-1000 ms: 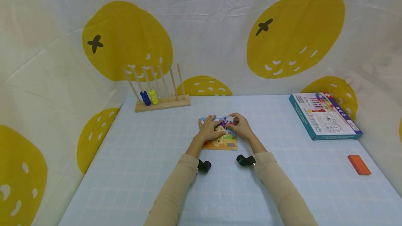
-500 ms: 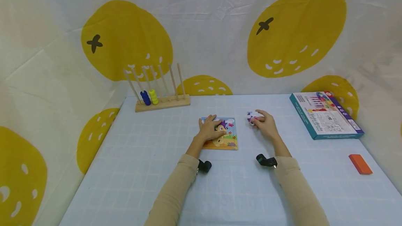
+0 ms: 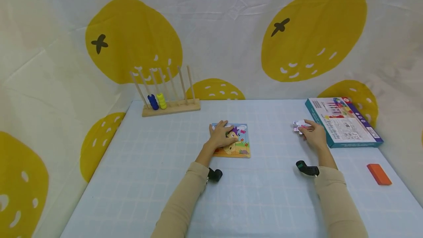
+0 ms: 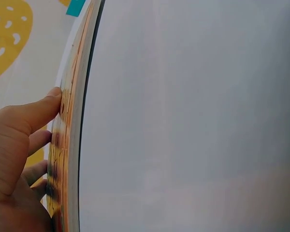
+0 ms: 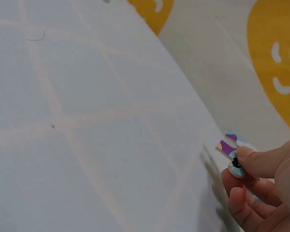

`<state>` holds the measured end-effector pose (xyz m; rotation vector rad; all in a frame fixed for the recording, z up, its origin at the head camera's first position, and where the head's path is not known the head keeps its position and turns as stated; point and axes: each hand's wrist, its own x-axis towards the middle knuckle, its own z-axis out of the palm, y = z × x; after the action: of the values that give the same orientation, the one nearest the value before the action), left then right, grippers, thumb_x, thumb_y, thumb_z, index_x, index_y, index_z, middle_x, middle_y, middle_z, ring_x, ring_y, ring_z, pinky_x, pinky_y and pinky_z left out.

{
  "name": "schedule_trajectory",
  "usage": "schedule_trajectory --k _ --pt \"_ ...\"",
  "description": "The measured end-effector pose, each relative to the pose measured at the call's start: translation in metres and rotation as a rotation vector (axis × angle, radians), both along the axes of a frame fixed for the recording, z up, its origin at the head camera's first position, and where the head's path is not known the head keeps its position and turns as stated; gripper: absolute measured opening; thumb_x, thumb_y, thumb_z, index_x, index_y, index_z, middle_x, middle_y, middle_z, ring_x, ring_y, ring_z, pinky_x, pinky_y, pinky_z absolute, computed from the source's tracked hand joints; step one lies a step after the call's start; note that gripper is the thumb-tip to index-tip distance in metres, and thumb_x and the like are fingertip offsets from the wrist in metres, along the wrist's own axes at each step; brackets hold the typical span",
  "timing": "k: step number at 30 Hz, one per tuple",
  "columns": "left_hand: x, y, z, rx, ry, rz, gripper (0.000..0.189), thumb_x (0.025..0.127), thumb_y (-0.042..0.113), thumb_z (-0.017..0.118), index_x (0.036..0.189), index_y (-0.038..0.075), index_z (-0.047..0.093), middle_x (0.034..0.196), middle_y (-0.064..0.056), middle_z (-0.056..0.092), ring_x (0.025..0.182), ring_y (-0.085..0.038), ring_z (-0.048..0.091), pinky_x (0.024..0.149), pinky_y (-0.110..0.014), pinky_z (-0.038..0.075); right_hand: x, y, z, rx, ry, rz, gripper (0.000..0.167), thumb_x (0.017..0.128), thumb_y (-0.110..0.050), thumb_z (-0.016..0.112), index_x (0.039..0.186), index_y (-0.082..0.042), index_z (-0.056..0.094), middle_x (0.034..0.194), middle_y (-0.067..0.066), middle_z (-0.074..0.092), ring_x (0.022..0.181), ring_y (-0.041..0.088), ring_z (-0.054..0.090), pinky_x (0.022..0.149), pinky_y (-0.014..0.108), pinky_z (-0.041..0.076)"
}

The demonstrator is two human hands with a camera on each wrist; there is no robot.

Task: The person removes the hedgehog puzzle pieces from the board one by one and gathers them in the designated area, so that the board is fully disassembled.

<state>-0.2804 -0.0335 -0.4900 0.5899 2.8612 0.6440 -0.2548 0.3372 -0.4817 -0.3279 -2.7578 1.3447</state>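
Observation:
A square jigsaw puzzle (image 3: pixel 242 144) with a cartoon animal picture lies mid-table. My left hand (image 3: pixel 219 137) rests flat on its left part, fingers spread, hiding some of the picture. From the left wrist view, thumb and fingertips touch the puzzle's face (image 4: pixel 63 150), seen almost edge-on. Off to the right, my right hand (image 3: pixel 315 135) pinches a puzzle piece (image 3: pixel 300 126) just left of the flat box. The right wrist view shows that puzzle piece (image 5: pixel 236 166), white, purple and light blue, between thumb and forefinger above the cloth.
At the back left stands a wooden peg rack (image 3: pixel 172 110) with blue beads (image 3: pixel 153 102) and yellow beads (image 3: pixel 161 101). A teal-edged flat box (image 3: pixel 347 126) lies back right, an orange block (image 3: pixel 379 174) nearer the right edge. A patterned curtain (image 3: pixel 224 28) rises behind the table.
My right hand has moved right, away from the puzzle's upper right corner, to beside the box with the puzzle piece pinched. The left hand has stayed on the puzzle.

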Motion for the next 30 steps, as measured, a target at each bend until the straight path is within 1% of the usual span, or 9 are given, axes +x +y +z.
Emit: schedule_trajectory --k 3,7,11,16,20,23,25,27,30 --pt "-0.001 0.000 0.000 -0.003 0.002 0.001 0.066 0.084 0.053 0.059 0.140 0.021 0.047 0.152 -0.008 0.029 0.142 -0.027 0.018 0.108 -0.065 0.001 -0.002 0.002 -0.001 0.006 -0.018 -0.037 0.054 0.094 -0.022 0.056 0.140 0.003 0.039 0.108 0.027 0.056 0.055 0.006 0.057 0.051 0.018 0.047" --pt "-0.001 0.000 0.000 0.004 0.008 0.003 0.066 0.084 0.053 0.059 0.139 0.021 0.047 0.152 -0.008 0.030 0.142 -0.027 0.018 0.108 -0.065 0.001 -0.006 -0.001 -0.001 0.024 -0.023 -0.055 0.051 0.093 -0.022 0.058 0.136 0.003 0.045 0.105 0.027 0.057 0.054 0.005 0.056 0.050 0.017 0.047" --pt "-0.002 0.000 0.000 0.006 0.008 0.000 0.065 0.084 0.052 0.060 0.139 0.020 0.047 0.152 -0.008 0.030 0.142 -0.027 0.018 0.108 -0.065 0.001 -0.008 -0.009 0.002 0.071 -0.027 -0.071 0.046 0.093 -0.021 0.058 0.130 0.005 0.051 0.104 0.026 0.058 0.062 0.013 0.058 0.050 0.018 0.046" --pt "-0.002 0.001 -0.001 -0.007 0.006 -0.004 0.066 0.084 0.053 0.059 0.140 0.021 0.047 0.152 -0.007 0.029 0.142 -0.027 0.018 0.108 -0.065 0.001 -0.009 -0.014 0.001 0.113 -0.039 -0.129 0.045 0.092 -0.023 0.059 0.125 0.008 0.054 0.109 0.028 0.056 0.089 0.030 0.053 0.064 0.027 0.044" --pt "-0.002 0.001 -0.001 0.002 0.002 0.000 0.066 0.083 0.053 0.059 0.140 0.021 0.047 0.152 -0.008 0.029 0.142 -0.027 0.018 0.108 -0.065 0.000 -0.010 -0.019 0.001 0.129 -0.029 -0.205 0.044 0.089 -0.025 0.062 0.115 0.010 0.060 0.104 0.028 0.059 0.095 0.036 0.049 0.075 0.040 0.041" --pt "-0.002 0.001 -0.002 0.000 0.002 0.001 0.066 0.084 0.053 0.059 0.140 0.021 0.047 0.152 -0.008 0.029 0.142 -0.027 0.018 0.108 -0.065 0.000 -0.011 -0.022 0.001 0.121 -0.050 -0.245 0.044 0.088 -0.026 0.062 0.109 0.012 0.062 0.104 0.028 0.059 0.100 0.038 0.047 0.088 0.048 0.037" --pt "-0.001 0.001 -0.002 -0.002 0.005 0.000 0.066 0.084 0.053 0.059 0.140 0.021 0.046 0.152 -0.008 0.029 0.142 -0.027 0.018 0.108 -0.065 0.001 -0.011 -0.023 0.000 0.106 -0.073 -0.257 0.044 0.088 -0.027 0.061 0.107 0.013 0.062 0.105 0.029 0.058 0.104 0.039 0.045 0.093 0.051 0.034" --pt "-0.001 0.000 -0.002 -0.002 0.006 0.002 0.066 0.084 0.053 0.059 0.140 0.021 0.046 0.152 -0.007 0.029 0.142 -0.027 0.018 0.108 -0.065 0.001 -0.011 -0.023 0.000 0.103 -0.096 -0.266 0.046 0.088 -0.029 0.061 0.105 0.013 0.063 0.099 0.025 0.061 0.102 0.037 0.045 0.090 0.050 0.034" --pt "-0.001 0.000 -0.002 0.004 0.006 0.006 0.066 0.084 0.053 0.059 0.140 0.021 0.046 0.152 -0.007 0.029 0.142 -0.027 0.018 0.108 -0.065 0.001 -0.011 -0.022 0.002 0.091 -0.129 -0.280 0.047 0.087 -0.033 0.064 0.103 0.011 0.065 0.076 0.014 0.064 0.087 0.029 0.050 0.075 0.040 0.039"
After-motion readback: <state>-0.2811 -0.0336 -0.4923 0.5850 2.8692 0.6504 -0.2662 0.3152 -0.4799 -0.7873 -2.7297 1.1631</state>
